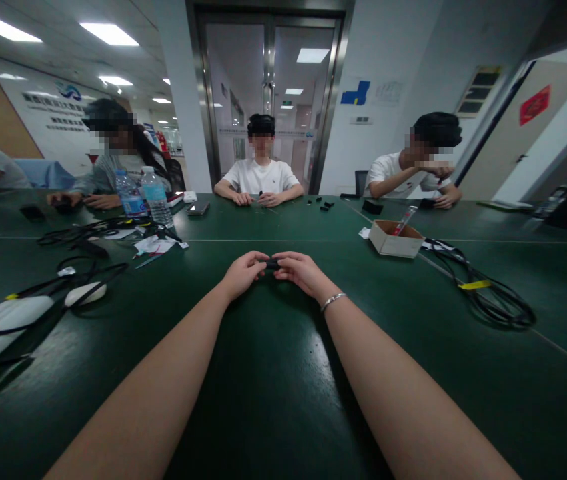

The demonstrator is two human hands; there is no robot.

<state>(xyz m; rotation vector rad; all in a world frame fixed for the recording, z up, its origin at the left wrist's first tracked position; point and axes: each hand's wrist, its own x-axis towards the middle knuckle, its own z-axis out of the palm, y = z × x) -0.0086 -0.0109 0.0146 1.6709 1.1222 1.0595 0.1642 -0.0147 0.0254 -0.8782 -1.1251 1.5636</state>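
- Head view: a person's left hand [237,275] and right hand [306,272] meet over the green tabletop [268,387], one dark piece [272,264] held between them, straight ahead of the wearer.
- Fingers [256,269] of both hands pinch the dark piece, one hand at each end; whether it is a single part or two joined, an onlooker cannot tell.
- Handling appears to be under way: the dark piece is in hand, not set down. What is finished on it and what remains is hidden by the grip.
- Counted at left: two bottles [157,197] side by side, one phone [198,209] near them, one pale rounded object [86,294], and black cables [71,231] too tangled to number.
- Counted at right: one open box [393,249] with one clear tube [406,220] leaning in it, beside one cable coil [463,267] bearing a single yellow tie [474,285].
- Across the tabletop sit three people [262,177], with part of a fourth at far left; several black bits [324,209] defy a sure count.
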